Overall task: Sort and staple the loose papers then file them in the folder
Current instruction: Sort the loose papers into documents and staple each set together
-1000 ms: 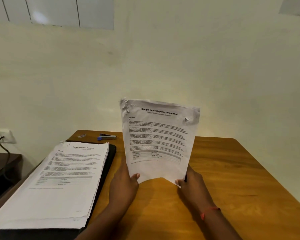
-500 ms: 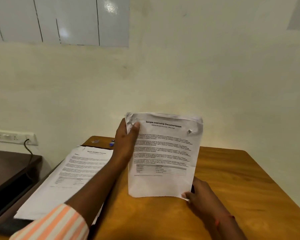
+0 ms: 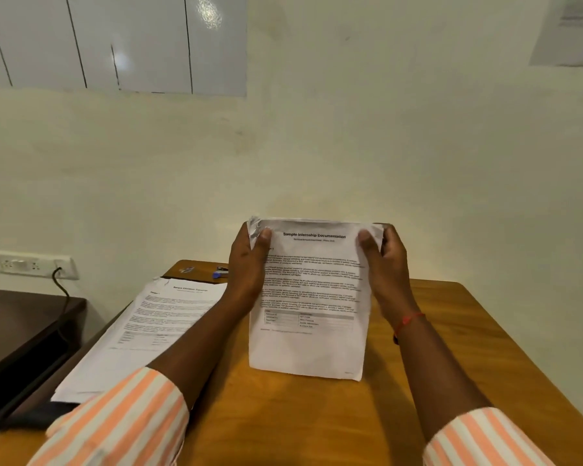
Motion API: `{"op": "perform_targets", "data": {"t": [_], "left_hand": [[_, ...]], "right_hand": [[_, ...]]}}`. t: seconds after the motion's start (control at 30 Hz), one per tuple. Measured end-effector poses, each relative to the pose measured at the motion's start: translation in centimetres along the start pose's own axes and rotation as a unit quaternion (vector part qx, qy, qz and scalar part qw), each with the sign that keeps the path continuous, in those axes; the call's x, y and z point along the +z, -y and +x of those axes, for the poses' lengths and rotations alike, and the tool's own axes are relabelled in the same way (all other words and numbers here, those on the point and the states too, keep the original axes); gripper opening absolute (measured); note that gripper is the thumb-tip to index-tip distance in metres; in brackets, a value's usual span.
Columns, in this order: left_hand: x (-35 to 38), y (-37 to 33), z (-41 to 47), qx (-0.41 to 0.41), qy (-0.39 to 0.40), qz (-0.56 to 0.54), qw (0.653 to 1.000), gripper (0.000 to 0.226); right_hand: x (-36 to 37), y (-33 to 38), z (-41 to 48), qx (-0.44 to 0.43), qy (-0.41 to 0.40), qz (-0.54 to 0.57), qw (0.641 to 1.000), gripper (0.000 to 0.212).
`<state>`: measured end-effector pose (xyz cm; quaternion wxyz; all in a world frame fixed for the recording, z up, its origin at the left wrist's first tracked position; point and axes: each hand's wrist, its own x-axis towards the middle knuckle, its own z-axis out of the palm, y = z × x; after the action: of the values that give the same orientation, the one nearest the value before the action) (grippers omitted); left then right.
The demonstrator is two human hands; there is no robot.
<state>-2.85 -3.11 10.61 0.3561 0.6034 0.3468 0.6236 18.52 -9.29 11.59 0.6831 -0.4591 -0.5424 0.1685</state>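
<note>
What the person wears
The left sleeve (image 3: pixel 115 422) and right sleeve (image 3: pixel 482 438) bear broad peach-orange and white stripes, ending mid-forearm; a thin red thread (image 3: pixel 409 320) circles the wrist of the right hand (image 3: pixel 386 264).

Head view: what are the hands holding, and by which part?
The Sample Internship Documentation sheets, stood upright: the left hand pinches the top left corner, the right hand the top right corner.
</note>
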Motion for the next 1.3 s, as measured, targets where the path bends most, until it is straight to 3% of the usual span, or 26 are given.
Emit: {"op": "perform_targets", "data": {"t": [0.27,0.47,0.8,1.07,1.3], "left_hand": [[0.1,-0.6,0.2,0.031,0.000,-0.025,0.999,0.027],[0.4,-0.3,0.1,0.028,-0.004,-0.025,0.999,0.027],[1.8,-0.5,-0.2,0.027,-0.063,-0.017,0.997,0.030],[0.9,-0.5,0.2,0.057,-0.016,-0.039,0.997,0.027],[0.6,-0.8,0.6,0.073,-0.033,-0.058,0.995,0.026]], "right_hand": [[0.6,0.4,-0.1,-0.038,-0.003,-0.019,0.999,0.015],[0.7,0.4,-0.2,-0.052,-0.011,-0.024,0.998,0.006],[1.0,0.2,-0.4,-0.059,-0.048,0.000,0.997,0.012],[0.4,0.4,-0.5,-0.031,-0.032,0.018,0.999,0.008],[0.4,-0.3,-1.2,0.012,-0.021,0.049,0.999,0.016]]}}
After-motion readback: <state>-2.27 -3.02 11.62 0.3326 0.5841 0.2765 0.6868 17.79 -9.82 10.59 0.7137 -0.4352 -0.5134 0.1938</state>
